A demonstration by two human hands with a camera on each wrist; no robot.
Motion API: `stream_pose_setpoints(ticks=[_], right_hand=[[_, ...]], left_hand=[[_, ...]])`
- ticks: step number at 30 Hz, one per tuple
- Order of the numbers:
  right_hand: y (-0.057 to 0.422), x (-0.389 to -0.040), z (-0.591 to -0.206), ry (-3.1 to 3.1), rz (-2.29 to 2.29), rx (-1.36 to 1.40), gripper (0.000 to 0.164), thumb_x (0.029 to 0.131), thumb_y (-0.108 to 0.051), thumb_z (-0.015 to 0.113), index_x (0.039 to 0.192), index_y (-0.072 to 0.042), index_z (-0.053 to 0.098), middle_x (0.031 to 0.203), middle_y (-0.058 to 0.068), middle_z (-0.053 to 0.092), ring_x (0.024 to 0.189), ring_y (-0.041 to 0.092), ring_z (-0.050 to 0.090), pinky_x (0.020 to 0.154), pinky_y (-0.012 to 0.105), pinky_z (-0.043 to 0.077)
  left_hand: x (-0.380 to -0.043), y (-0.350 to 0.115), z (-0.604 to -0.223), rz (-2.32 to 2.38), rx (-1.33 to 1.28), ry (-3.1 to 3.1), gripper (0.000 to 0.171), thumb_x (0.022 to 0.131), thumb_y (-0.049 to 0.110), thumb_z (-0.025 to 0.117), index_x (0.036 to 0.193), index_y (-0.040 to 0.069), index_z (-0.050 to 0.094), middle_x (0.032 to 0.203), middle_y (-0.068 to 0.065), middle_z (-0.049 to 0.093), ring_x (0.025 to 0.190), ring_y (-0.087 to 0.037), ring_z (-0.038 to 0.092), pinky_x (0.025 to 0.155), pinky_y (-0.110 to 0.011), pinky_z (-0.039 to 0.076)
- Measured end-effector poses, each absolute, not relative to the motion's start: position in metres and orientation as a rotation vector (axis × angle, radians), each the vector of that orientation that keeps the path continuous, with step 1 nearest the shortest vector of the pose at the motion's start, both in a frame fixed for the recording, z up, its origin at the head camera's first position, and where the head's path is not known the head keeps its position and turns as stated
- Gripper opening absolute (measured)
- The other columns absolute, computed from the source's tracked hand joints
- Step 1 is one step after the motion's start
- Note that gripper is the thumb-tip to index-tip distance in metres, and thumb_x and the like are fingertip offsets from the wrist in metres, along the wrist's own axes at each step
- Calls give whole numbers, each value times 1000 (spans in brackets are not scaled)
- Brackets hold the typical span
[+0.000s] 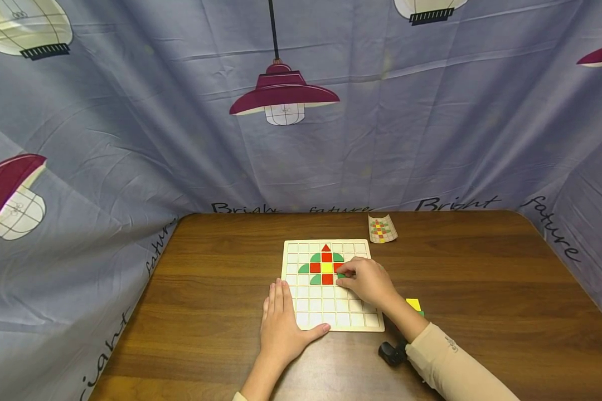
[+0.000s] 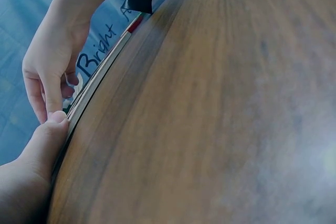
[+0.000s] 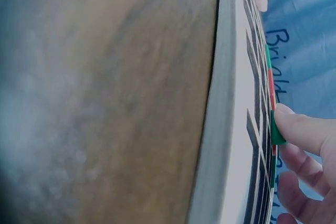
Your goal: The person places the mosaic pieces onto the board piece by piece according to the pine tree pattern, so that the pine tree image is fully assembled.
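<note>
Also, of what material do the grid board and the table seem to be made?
Grid board: probably wood or fibreboard, with a matt look; its edge is pale and solid-looking.
Table: wood or wood-look laminate, slightly glossy; brown streaky grain and a soft reflection show, but I cannot tell which.

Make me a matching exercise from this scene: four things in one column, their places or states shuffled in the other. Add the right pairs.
1. Red triangle
2. Left hand
3. Right hand
4. Small printed card

A. Pinching a green piece
B. In the board's far row
C. By the board's far right corner
D. At the board's near left corner

Pairs: 1-B; 2-D; 3-A; 4-C
</note>
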State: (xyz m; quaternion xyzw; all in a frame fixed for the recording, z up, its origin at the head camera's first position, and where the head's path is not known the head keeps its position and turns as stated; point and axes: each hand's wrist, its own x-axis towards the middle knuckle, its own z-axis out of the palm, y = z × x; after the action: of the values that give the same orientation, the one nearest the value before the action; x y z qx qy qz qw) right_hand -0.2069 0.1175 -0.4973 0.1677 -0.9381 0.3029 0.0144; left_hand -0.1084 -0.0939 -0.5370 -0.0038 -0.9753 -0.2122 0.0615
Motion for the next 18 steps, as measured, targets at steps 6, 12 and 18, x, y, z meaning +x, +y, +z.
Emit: stream_pose_setpoints(ticks=[6,12,18], right_hand=[[117,-206,-499,-2942,959,539,20,80,-29,82,98,-20,79,84,-10,66,75,6,55,68,27,46],[114,-204,-499,-2958,930,539,20,82,-29,81,99,-20,79,83,-12,63,73,6,55,66,27,47],[112,-203,-498,-2978,848,557,22,83,-29,80,101,-17,79,86,-9,65,74,5,55,66,27,49]], left_hand=[[-108,-94,-537,-653,-11,-2949,137,63,89,62,156,-4,21,164,-22,20,153,-36,20,123,-50,22],[-108,-94,-537,-655,-13,-2947,137,63,89,62,156,-4,21,164,-22,20,153,-36,20,123,-50,22],[-108,-93,-538,-661,-13,-2944,137,63,89,62,156,-3,21,164,-22,21,153,-35,20,123,-50,22]])
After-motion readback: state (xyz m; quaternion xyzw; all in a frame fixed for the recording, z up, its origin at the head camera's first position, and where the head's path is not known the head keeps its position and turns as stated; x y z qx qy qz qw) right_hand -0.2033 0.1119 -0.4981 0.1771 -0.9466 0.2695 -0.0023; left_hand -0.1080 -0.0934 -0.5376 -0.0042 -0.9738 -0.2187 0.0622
